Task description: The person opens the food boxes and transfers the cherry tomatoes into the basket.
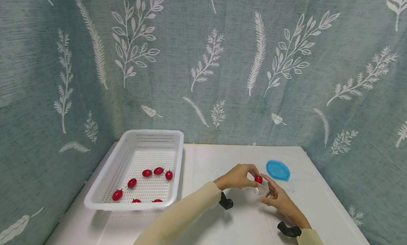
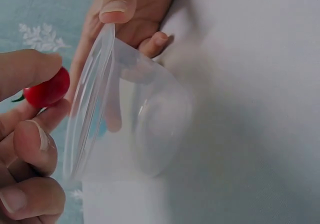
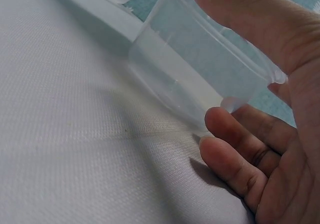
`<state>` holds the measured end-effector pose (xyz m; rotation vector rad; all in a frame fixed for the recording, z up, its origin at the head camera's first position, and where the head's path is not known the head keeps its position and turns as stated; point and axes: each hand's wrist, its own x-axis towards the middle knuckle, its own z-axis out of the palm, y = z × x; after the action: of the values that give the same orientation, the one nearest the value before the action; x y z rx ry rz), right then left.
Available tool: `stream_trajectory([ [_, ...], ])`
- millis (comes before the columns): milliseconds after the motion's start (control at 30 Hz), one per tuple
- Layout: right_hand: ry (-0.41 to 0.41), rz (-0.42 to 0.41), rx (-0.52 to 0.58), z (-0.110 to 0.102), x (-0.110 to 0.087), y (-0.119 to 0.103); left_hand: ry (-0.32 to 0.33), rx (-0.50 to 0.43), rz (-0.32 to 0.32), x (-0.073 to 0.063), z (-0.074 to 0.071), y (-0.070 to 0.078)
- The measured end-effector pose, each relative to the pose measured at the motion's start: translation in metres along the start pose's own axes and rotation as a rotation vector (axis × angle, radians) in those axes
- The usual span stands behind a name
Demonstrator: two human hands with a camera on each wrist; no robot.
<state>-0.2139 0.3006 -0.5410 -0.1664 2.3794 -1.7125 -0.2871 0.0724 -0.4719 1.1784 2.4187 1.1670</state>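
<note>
Between thumb and fingers, my left hand (image 1: pixel 240 177) pinches a red cherry tomato (image 2: pixel 48 88) with a green stem. The tomato is at the mouth of a clear plastic cup (image 2: pixel 155 104). My right hand (image 1: pixel 279 199) grips this cup (image 3: pixel 195 59) by its rim and side, tilted just above the table. Nothing shows inside the cup in the wrist views. A blue lid (image 1: pixel 278 170) lies on the table beyond the right hand.
At the left stands a white perforated basket (image 1: pixel 92 199) with several cherry tomatoes (image 1: pixel 131 183) in it. The white table (image 1: pixel 203 160) is bordered by a patterned teal cloth (image 1: pixel 178 79) at the back and sides.
</note>
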Motion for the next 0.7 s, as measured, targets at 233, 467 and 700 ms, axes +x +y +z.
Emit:
stream_trajectory([
  [233,-0.001,0.03,0.02,0.0008,-0.0011,-0.0035,0.006,-0.103,-0.053,-0.0053,-0.002,0.0038],
  [467,0.002,0.039,0.019,0.0007,-0.0009,-0.0032,0.005,-0.149,-0.064,-0.0089,-0.0025,0.0036],
  [700,0.02,0.053,0.009,0.0025,-0.0012,-0.0047,0.016,-0.138,-0.048,-0.0106,-0.0067,0.0044],
])
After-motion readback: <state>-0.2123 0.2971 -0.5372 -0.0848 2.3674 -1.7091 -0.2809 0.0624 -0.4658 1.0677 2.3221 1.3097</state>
